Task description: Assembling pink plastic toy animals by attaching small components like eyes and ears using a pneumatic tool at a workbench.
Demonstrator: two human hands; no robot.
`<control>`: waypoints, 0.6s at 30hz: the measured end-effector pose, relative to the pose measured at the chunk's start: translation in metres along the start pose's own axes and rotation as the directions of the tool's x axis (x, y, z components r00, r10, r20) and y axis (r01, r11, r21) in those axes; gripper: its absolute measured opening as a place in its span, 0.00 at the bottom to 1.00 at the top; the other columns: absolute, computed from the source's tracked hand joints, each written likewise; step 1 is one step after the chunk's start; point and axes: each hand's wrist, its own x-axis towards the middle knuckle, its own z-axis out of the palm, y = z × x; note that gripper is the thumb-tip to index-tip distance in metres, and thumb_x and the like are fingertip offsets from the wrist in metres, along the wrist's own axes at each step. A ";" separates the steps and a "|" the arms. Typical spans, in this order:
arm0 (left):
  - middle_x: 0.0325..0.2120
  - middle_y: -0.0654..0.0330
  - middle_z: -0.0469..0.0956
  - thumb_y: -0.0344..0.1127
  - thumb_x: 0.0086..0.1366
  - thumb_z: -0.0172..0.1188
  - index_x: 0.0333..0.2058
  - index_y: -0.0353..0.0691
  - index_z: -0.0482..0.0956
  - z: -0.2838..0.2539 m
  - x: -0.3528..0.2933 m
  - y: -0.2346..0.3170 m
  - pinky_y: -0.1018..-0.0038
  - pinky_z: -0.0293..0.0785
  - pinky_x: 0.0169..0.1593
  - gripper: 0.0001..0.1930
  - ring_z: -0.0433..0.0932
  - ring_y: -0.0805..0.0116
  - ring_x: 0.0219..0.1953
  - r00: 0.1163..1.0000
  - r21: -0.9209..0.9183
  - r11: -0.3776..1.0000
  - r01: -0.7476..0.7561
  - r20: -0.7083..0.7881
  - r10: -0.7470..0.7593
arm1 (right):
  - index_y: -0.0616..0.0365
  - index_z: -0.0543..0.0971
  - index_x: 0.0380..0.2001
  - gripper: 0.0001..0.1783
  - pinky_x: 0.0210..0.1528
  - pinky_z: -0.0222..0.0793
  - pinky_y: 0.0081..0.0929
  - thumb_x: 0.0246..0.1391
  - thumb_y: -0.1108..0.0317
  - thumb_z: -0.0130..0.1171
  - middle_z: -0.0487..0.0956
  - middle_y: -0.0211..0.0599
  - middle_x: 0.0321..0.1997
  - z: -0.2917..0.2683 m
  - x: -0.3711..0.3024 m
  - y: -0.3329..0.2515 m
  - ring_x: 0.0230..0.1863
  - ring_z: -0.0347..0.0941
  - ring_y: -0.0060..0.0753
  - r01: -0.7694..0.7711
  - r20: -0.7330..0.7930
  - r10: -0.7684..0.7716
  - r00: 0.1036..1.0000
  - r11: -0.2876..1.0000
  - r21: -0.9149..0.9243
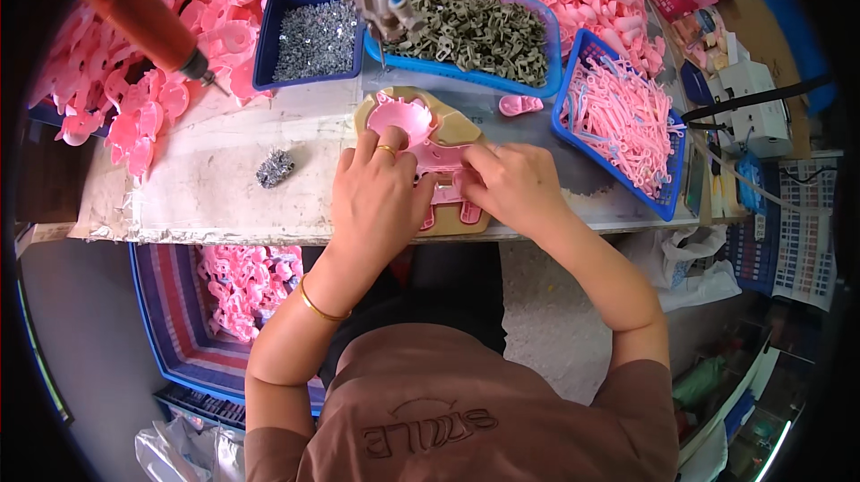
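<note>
A pink plastic doll-shaped shell [405, 121], hollow side up, lies in a tan shaped holder [461, 128] at the table's near edge. My left hand [381, 191] is curled over the shell's left side, its fingers and thumb pressed onto the middle part. From the right, my right hand [515, 182] pinches at the shell's right side with fingers bent and closed together. Both hands hide part of the shell, and whether a smaller piece sits under my right fingertips does not show. Above the holder hangs a metal machine head [390, 21], apart from my hands.
A dark blue tray of small metal pieces [260, 70], a blue tray of olive clips [376, 50] and a blue basket of pink strips [667, 206] ring the holder. A screw pile [275, 168] lies left. An orange screwdriver [148, 16] hangs above. Pink shells fill a lower bin [170, 339].
</note>
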 end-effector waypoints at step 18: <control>0.39 0.58 0.76 0.41 0.56 0.67 0.26 0.38 0.80 -0.003 0.002 0.002 0.62 0.70 0.44 0.12 0.73 0.56 0.43 1.000 0.005 1.000 0.025 -0.005 -0.024 | 0.53 0.81 0.29 0.06 0.28 0.72 0.42 0.51 0.63 0.64 0.80 0.42 0.23 -0.001 0.000 0.008 0.26 0.79 0.48 -0.092 0.085 0.087 0.993 0.994 0.056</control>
